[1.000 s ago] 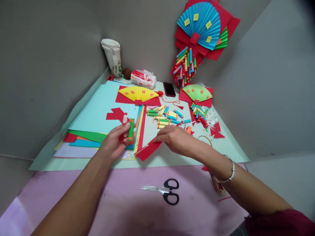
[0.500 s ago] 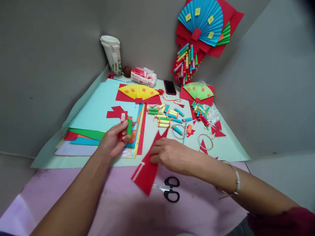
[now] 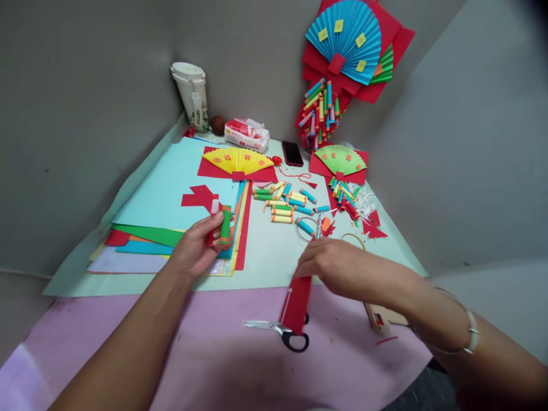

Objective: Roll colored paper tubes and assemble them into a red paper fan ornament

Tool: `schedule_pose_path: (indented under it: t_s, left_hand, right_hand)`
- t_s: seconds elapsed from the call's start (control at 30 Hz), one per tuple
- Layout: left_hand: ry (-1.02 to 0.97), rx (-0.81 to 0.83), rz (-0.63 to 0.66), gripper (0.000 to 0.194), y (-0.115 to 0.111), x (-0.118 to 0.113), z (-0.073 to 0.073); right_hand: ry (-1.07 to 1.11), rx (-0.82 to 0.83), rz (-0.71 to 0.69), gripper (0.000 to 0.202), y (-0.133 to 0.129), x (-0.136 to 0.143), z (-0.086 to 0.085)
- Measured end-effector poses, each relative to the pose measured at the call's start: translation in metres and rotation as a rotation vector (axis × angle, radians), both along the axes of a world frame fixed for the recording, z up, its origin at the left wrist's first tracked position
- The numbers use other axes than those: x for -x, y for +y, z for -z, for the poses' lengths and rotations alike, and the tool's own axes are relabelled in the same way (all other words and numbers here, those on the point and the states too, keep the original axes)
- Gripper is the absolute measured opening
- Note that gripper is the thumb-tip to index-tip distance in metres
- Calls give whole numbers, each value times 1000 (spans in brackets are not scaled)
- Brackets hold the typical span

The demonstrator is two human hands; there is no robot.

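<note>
My left hand (image 3: 194, 242) is closed around a red tube with a pale cap (image 3: 214, 206), perhaps a glue stick, and a green paper roll with orange ends (image 3: 225, 225). It hovers over the front right corner of the paper stack. My right hand (image 3: 321, 262) pinches a red paper piece (image 3: 297, 302) by its upper end. A thin white strip runs along that piece, which hangs down in front of black-handled scissors (image 3: 295, 341) and partly covers them. The scissors lie on the pink surface, blades pointing left.
Stacked coloured paper (image 3: 145, 194) lies at left. Several small paper rolls (image 3: 282, 210) sit mid-table. Behind are a yellow fan (image 3: 237, 161), a green fan (image 3: 340, 158), a phone (image 3: 293, 154), a tissue pack (image 3: 247, 135) and a cup (image 3: 190, 97). A large blue fan (image 3: 349, 40) stands at the back right.
My right hand has moved right with the red paper piece, which now hangs more upright over the scissors' handles. My left hand keeps its hold, almost unmoved. The view has shifted slightly.
</note>
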State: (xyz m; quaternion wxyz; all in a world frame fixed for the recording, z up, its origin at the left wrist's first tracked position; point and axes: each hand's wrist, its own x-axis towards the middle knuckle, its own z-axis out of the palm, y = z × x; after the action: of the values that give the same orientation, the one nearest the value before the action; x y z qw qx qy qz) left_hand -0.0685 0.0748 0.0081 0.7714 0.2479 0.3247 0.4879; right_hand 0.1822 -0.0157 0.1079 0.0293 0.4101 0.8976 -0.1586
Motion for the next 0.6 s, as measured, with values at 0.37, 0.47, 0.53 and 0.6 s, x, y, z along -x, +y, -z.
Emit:
schedule_pose_path:
  t_s: [0.37, 0.47, 0.53, 0.6]
  left_hand:
    - [10, 5, -1, 16, -1, -4, 0]
    - [-4, 17, -2, 16, -1, -5, 0]
    - [-12, 16, -3, 14, -2, -6, 0]
    - [-16, 14, 9, 13, -3, -7, 0]
  right_hand:
    - [271, 131, 671, 36, -36, -10, 9]
    - [271, 167, 776, 33, -44, -13, 39]
    - [203, 40, 918, 33, -51, -25, 46]
    - [204, -49, 1037, 33, -57, -39, 43]
